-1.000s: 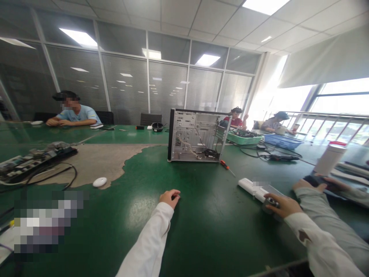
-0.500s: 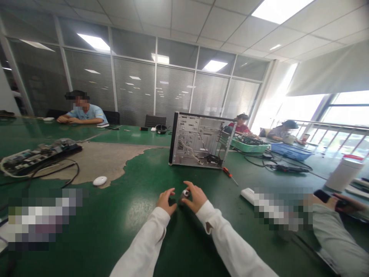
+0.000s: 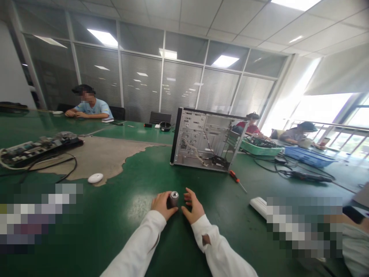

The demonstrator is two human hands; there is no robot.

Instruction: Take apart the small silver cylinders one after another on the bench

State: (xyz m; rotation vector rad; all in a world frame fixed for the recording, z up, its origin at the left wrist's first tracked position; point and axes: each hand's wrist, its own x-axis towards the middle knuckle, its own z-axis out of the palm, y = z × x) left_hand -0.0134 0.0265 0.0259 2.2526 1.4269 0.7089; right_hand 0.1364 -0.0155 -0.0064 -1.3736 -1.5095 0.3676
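Observation:
A small dark cylinder with a silvery top stands upright on the green table. My left hand has its thumb and fingers around the cylinder's left side. To the right of it, my right hand is apart from the cylinder, its fingers spread and holding nothing. Beyond both hands stands an open metal computer case, with wires inside it. A red-handled screwdriver lies by the case's lower right corner.
A circuit assembly with cables lies at the left, near a white round disc. Green and blue baskets stand at the right. People sit around the table; another person's arm is at the right edge.
The cylinder has passed from my right hand to my left hand, slightly leftward. My right hand has let go and opened. The camera view has shifted a little.

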